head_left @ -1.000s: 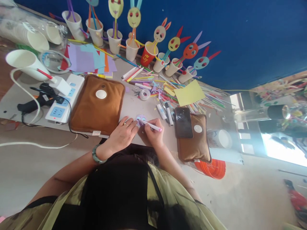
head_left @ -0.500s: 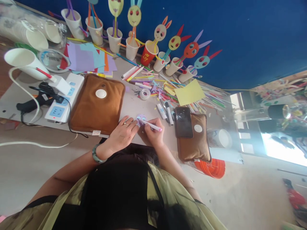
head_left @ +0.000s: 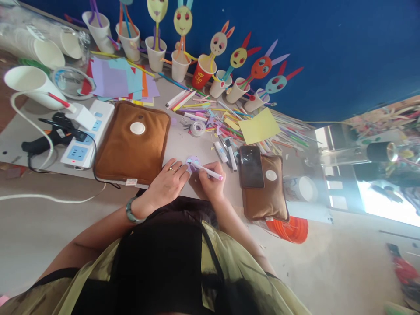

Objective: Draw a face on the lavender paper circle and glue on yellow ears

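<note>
A small round lilac paper face (head_left: 193, 162) lies on the grey table near its front edge. My left hand (head_left: 167, 183) rests flat beside it, fingers stretched out, with the fingertips pinning the paper's left rim. My right hand (head_left: 211, 183) is closed around a white pen with a pink cap (head_left: 210, 172), whose tip touches the paper face. A ring shows on the left hand and a green bangle (head_left: 131, 211) on its wrist.
A large brown pad (head_left: 131, 146) lies to the left, a smaller one (head_left: 267, 192) with a black phone (head_left: 250, 167) to the right. Behind are loose paper strips, a tape roll (head_left: 198, 128), a yellow sheet (head_left: 259, 127), paper-cup rabbits (head_left: 203, 72), a power strip (head_left: 87, 135) and a glue gun (head_left: 49, 138).
The pen in my right hand has shifted slightly over the lilac paper face. My left hand stays where it was.
</note>
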Demonstrator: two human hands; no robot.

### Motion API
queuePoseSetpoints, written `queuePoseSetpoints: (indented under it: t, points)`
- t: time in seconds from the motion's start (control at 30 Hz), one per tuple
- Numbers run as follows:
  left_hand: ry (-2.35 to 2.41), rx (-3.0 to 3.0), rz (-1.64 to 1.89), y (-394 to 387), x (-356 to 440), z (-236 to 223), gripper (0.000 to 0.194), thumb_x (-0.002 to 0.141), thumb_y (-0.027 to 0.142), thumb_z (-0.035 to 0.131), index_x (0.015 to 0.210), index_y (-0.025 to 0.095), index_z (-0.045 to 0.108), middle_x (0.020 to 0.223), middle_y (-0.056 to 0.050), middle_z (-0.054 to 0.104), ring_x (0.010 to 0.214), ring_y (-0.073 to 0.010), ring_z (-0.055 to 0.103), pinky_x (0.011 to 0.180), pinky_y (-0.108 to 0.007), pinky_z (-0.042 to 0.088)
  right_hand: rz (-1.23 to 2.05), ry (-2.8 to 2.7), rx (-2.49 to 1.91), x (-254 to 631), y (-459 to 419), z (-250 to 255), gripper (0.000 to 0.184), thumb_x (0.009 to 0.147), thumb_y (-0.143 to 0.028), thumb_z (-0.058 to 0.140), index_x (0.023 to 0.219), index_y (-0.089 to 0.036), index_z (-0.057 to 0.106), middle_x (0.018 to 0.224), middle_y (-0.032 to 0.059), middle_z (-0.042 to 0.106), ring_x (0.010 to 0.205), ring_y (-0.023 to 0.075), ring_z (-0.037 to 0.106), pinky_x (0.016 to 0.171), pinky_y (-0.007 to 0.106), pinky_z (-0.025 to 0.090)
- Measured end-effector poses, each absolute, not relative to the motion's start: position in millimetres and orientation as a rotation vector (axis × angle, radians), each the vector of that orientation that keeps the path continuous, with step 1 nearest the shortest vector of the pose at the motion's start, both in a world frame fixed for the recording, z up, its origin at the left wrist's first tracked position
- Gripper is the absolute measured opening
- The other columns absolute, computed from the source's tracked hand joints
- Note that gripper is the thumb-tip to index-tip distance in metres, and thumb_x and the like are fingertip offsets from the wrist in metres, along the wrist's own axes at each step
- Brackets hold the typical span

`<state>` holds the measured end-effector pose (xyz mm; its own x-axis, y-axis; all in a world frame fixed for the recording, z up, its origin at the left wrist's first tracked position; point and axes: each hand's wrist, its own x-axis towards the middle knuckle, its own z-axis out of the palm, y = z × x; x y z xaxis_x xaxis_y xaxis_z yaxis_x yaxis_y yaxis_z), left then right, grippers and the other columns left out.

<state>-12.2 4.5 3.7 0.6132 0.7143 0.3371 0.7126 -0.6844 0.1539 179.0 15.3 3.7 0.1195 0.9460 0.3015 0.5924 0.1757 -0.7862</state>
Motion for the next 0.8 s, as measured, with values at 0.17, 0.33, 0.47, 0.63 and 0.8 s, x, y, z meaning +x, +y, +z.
queuePoseSetpoints:
  t: [0.17, 0.33, 0.47, 0.63, 0.8]
  points:
    - [1.240, 2.829, 0.598, 5, -13, 1, 0.023, 0.099, 0.010, 0.047, 0.103, 0.016, 0.068, 0.121, -0.011, 0.071, 0.116, -0.0280, 0.061, 0.115, -0.049, 0.043, 0.361, -1.460, -1.478, 188, 9, 4, 0.011, 0.085, -0.025, 0.057, 0.078, -0.025, 0.049, 0.070, -0.0006, 0.062, 0.065, 0.0179, 0.061, 0.063, 0.032, 0.051]
    - [1.228, 2.825, 0.586, 5, -13, 1, 0.024, 0.100, 0.012, 0.046, 0.106, 0.016, 0.069, 0.122, -0.012, 0.070, 0.118, -0.0284, 0.061, 0.116, -0.050, 0.043, 0.385, -1.536, -1.526, 194, 3, 6, 0.009, 0.083, -0.024, 0.057, 0.077, -0.025, 0.050, 0.066, -0.0028, 0.060, 0.060, 0.0155, 0.057, 0.058, 0.028, 0.048]
    - [1.226, 2.804, 0.582, 4, -13, 0, 0.028, 0.100, 0.013, 0.046, 0.116, 0.016, 0.068, 0.125, -0.013, 0.069, 0.121, -0.0295, 0.059, 0.116, -0.051, 0.042, 0.441, -1.535, -1.557, 193, 4, 6, 0.012, 0.084, -0.028, 0.058, 0.076, -0.025, 0.050, 0.063, -0.0036, 0.059, 0.055, 0.0142, 0.054, 0.054, 0.027, 0.046]
    - [1.235, 2.834, 0.584, 4, -13, -1, 0.030, 0.100, 0.013, 0.046, 0.120, 0.013, 0.068, 0.127, -0.013, 0.069, 0.122, -0.0300, 0.059, 0.116, -0.050, 0.042, 0.482, -1.527, -1.586, 191, 7, 7, 0.014, 0.084, -0.032, 0.059, 0.075, -0.025, 0.050, 0.058, -0.0048, 0.058, 0.050, 0.0129, 0.052, 0.051, 0.025, 0.043]
    - [1.219, 2.783, 0.590, 4, -13, 0, 0.032, 0.098, 0.012, 0.047, 0.122, 0.013, 0.068, 0.127, -0.015, 0.069, 0.124, -0.0301, 0.058, 0.118, -0.051, 0.041, 0.512, -1.534, -1.592, 191, 6, 9, 0.014, 0.085, -0.033, 0.059, 0.075, -0.025, 0.052, 0.060, -0.0041, 0.061, 0.054, 0.0137, 0.056, 0.054, 0.026, 0.045]
